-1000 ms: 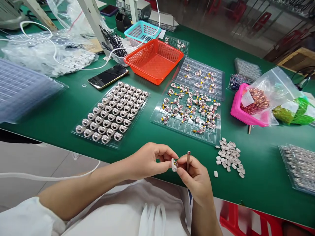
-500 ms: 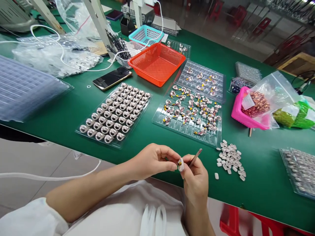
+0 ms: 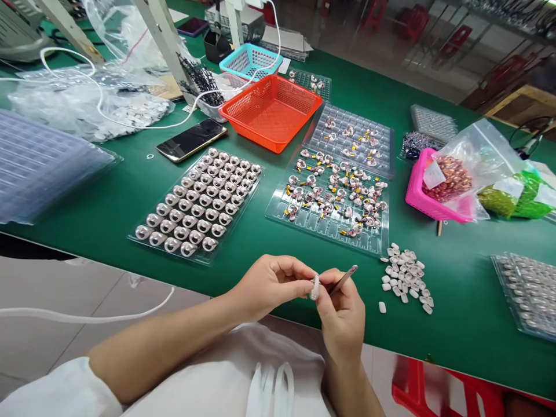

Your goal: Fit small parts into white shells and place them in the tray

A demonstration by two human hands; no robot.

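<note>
Between my two hands, just above the table's near edge, is a small white plastic casing (image 3: 315,287). My left hand (image 3: 271,285) pinches it from the left with thumb and fingertips. From the other side, my right hand (image 3: 342,315) grips it between thumb and forefinger. A slim metal tool, possibly tweezers (image 3: 346,278), also lies in my right hand, its rounded end sticking out up and to the right. My fingers hide most of the casing. To the right lies a loose pile of small white caps (image 3: 406,272).
A clear tray (image 3: 167,255) with rows of white ring-shaped parts lies at left, another tray (image 3: 278,211) with wired white parts ahead. Behind are a phone (image 3: 191,139), a red basket (image 3: 278,113) and a blue basket (image 3: 252,61). A pink basket (image 3: 417,185) stands at right.
My left thumb and fingers have closed in on the casing, and the yellow piece seen on it before is now mostly covered. The view has shifted slightly.
</note>
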